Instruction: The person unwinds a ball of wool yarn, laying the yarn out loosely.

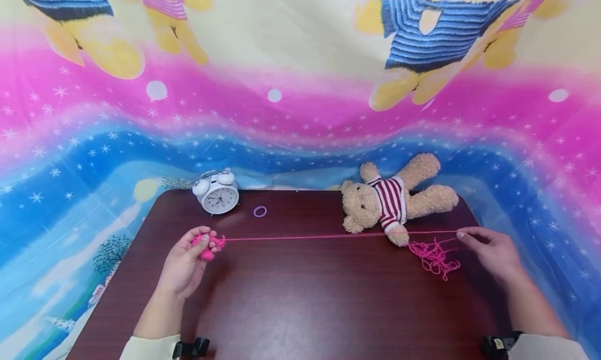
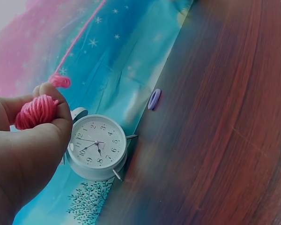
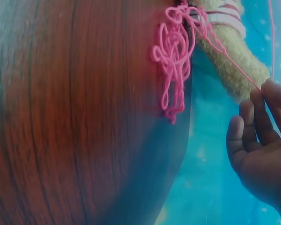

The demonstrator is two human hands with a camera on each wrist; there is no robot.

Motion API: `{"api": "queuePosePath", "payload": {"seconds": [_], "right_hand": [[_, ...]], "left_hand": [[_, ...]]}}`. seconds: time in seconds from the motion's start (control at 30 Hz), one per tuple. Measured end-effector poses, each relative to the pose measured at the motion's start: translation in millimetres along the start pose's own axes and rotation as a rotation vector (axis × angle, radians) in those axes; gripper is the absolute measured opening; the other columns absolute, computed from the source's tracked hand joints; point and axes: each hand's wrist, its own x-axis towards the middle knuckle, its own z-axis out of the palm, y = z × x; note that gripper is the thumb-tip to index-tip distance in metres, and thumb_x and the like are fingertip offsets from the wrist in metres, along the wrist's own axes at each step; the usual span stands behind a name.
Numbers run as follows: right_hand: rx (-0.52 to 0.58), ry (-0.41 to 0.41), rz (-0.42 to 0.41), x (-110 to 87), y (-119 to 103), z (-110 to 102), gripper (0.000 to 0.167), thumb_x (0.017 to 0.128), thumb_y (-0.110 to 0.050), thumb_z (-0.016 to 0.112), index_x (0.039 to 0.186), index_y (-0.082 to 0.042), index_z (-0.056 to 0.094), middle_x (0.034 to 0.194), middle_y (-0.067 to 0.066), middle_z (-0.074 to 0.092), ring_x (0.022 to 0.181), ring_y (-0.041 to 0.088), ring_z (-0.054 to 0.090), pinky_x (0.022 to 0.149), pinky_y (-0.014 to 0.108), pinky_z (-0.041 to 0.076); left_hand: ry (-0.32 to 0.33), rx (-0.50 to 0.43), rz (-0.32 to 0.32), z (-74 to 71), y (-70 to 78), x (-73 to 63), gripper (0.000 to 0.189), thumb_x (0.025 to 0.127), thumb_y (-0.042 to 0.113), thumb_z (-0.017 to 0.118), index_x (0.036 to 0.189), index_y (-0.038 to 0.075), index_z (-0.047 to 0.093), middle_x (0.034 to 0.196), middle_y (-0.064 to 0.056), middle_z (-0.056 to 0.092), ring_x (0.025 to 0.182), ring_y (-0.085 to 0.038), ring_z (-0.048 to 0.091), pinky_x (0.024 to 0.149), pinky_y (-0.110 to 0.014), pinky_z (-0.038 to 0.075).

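Observation:
A small bundle of pink yarn [image 2: 36, 112] is gripped in my left hand [image 1: 185, 261], with the wound strands showing between thumb and fingers. From it a single yarn strand [image 1: 300, 238] runs taut across the table to my right hand [image 1: 493, 250]. There the thumb and a fingertip pinch the strand, while the other fingers are partly bent. A loose tangle of pink yarn [image 1: 434, 258] lies on the table just left of the right hand, joined to the pinched strand. In the right wrist view the same tangle [image 3: 175, 61] shows open loops near the table's edge.
A teddy bear [image 1: 392, 203] in a striped shirt lies at the back right, one paw close to the strand. A white alarm clock [image 1: 219, 198] stands at the back left beside a purple ring [image 1: 260, 212]. Patterned cloth [image 1: 300, 115] surrounds the dark wooden table [image 1: 300, 308].

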Motion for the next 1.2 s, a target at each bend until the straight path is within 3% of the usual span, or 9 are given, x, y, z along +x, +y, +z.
{"api": "queuePosePath", "payload": {"seconds": [0.07,0.13,0.3,0.37,0.53,0.63,0.83,1.0,1.2], "right_hand": [[0.006,0.007,0.021,-0.3,3,-3,0.058,0.101,-0.052,0.062,0.131,-0.002,0.067,0.142,0.030,0.055,0.128,0.047,0.047,0.080,0.031,0.041],[0.003,0.020,0.037,0.0,6,-4,0.058,0.100,-0.054,0.063,0.130,-0.004,0.068,0.139,0.025,0.058,0.120,0.035,0.054,0.079,0.028,0.043],[0.022,0.032,0.058,-0.3,10,-7,0.057,0.100,-0.054,0.063,0.129,-0.005,0.070,0.139,0.024,0.058,0.113,0.025,0.053,0.072,0.019,0.045],[0.027,0.028,0.064,-1.0,10,-8,0.058,0.100,-0.054,0.062,0.130,-0.004,0.069,0.143,0.027,0.055,0.115,0.027,0.052,0.071,0.018,0.045],[0.004,0.016,0.054,-1.2,13,-5,0.056,0.100,-0.053,0.064,0.128,-0.004,0.070,0.136,0.024,0.059,0.100,0.009,0.053,0.070,0.020,0.047],[-0.019,-0.020,0.038,-0.7,13,-2,0.055,0.101,-0.051,0.064,0.129,-0.004,0.070,0.132,0.023,0.061,0.099,0.015,0.057,0.072,0.026,0.048],[-0.027,-0.095,0.004,1.0,11,5,0.056,0.102,-0.051,0.062,0.131,-0.004,0.069,0.137,0.026,0.059,0.122,0.040,0.051,0.080,0.035,0.044],[-0.053,-0.149,-0.018,0.9,8,11,0.053,0.102,-0.051,0.062,0.130,-0.007,0.070,0.139,0.024,0.060,0.128,0.042,0.050,0.085,0.039,0.044],[-0.073,-0.174,-0.043,1.2,7,20,0.046,0.102,-0.047,0.065,0.127,-0.010,0.073,0.136,0.021,0.063,0.117,0.032,0.056,0.081,0.032,0.049]], "left_hand": [[0.013,-0.008,-0.003,-0.4,0.1,-0.6,0.015,0.106,0.011,0.060,0.121,0.011,0.058,0.109,0.000,0.067,0.089,-0.008,0.067,0.081,-0.019,0.058],[0.019,-0.011,-0.006,-1.2,-0.1,-0.5,0.014,0.106,0.010,0.060,0.120,0.011,0.058,0.108,0.000,0.066,0.087,-0.008,0.065,0.080,-0.018,0.058],[0.031,0.017,-0.013,-2.8,-1.0,-0.3,0.018,0.106,0.012,0.059,0.122,0.005,0.054,0.108,0.001,0.065,0.086,-0.008,0.065,0.077,-0.017,0.057],[0.036,0.034,-0.018,-2.9,-0.9,-0.6,0.020,0.106,0.013,0.059,0.123,0.005,0.053,0.108,0.001,0.064,0.086,-0.008,0.066,0.077,-0.017,0.057],[0.041,0.064,-0.035,-2.8,1.4,-0.8,0.021,0.106,0.017,0.061,0.123,0.008,0.053,0.110,-0.001,0.062,0.090,-0.010,0.071,0.083,-0.019,0.058],[0.034,0.071,-0.037,-2.1,2.7,-0.6,0.020,0.106,0.018,0.060,0.123,0.010,0.054,0.111,-0.001,0.062,0.092,-0.011,0.071,0.085,-0.019,0.058],[0.028,0.063,-0.030,-0.1,3.4,-0.5,0.018,0.106,0.017,0.060,0.122,0.011,0.054,0.111,0.000,0.062,0.093,-0.010,0.071,0.085,-0.019,0.058],[0.029,0.050,-0.015,1.1,1.1,0.0,0.018,0.107,0.017,0.058,0.122,0.007,0.052,0.109,0.001,0.061,0.092,-0.011,0.071,0.079,-0.017,0.056],[0.024,-0.007,-0.016,4.5,-1.1,1.2,0.014,0.108,0.015,0.057,0.120,0.010,0.052,0.109,0.001,0.059,0.088,-0.008,0.060,0.074,-0.018,0.054]]}}
